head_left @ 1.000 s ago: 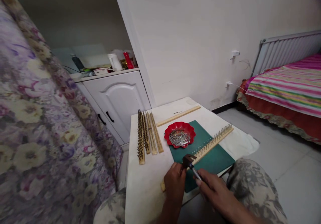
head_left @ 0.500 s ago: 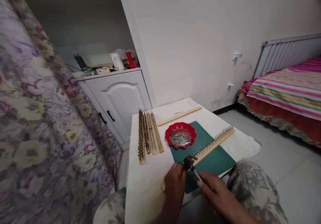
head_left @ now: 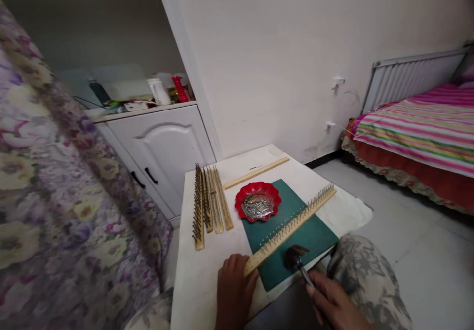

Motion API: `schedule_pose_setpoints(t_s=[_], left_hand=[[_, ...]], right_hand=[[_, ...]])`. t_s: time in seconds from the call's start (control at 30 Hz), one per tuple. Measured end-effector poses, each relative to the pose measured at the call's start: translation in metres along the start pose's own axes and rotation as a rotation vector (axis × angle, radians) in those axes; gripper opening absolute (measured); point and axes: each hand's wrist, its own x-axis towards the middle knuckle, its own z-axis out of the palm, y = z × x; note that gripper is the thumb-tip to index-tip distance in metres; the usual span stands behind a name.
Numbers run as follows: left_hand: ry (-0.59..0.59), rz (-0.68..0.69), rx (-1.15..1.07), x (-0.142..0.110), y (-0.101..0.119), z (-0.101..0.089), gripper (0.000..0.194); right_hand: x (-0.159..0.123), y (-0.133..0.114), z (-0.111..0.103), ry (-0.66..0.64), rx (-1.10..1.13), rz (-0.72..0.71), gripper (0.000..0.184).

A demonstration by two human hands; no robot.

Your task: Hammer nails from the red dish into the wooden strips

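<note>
A long wooden strip [head_left: 296, 220] studded with upright nails lies slantwise over a green cutting mat [head_left: 314, 236] on a white table [head_left: 207, 280]. My left hand [head_left: 233, 290] rests at the strip's near end, fingers curled against it. My right hand [head_left: 333, 303] grips the handle of a small hammer [head_left: 295, 257], whose dark head hovers just right of the strip over the mat. A red scalloped dish [head_left: 258, 201] full of loose nails sits on the mat's far corner.
Several nailed wooden strips [head_left: 207, 204] lie side by side on the table's left, and a bare strip [head_left: 256, 172] lies at the back. A flowered curtain [head_left: 55, 197] hangs at left, a white cabinet [head_left: 163, 147] behind. A striped bed [head_left: 418, 132] and radiator [head_left: 411, 73] stand right.
The hammer head has lifted off the strip's near end and moved right and back. My left hand slid down to the strip's end. The view shifted slightly.
</note>
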Motion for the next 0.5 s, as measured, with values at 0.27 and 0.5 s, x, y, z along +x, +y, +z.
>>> schedule_pose_setpoints(t_s=[0.27,0.5], left_hand=[[0.018,0.012,-0.066,0.005,-0.011,0.008,0.015],[0.014,0.015,-0.037,0.027,0.006,0.014,0.016]], right_hand=[[0.004,0.007,-0.004,0.023,-0.025,-0.048,0.052],[0.004,0.004,-0.008,-0.022,-0.055,-0.054,0.052]])
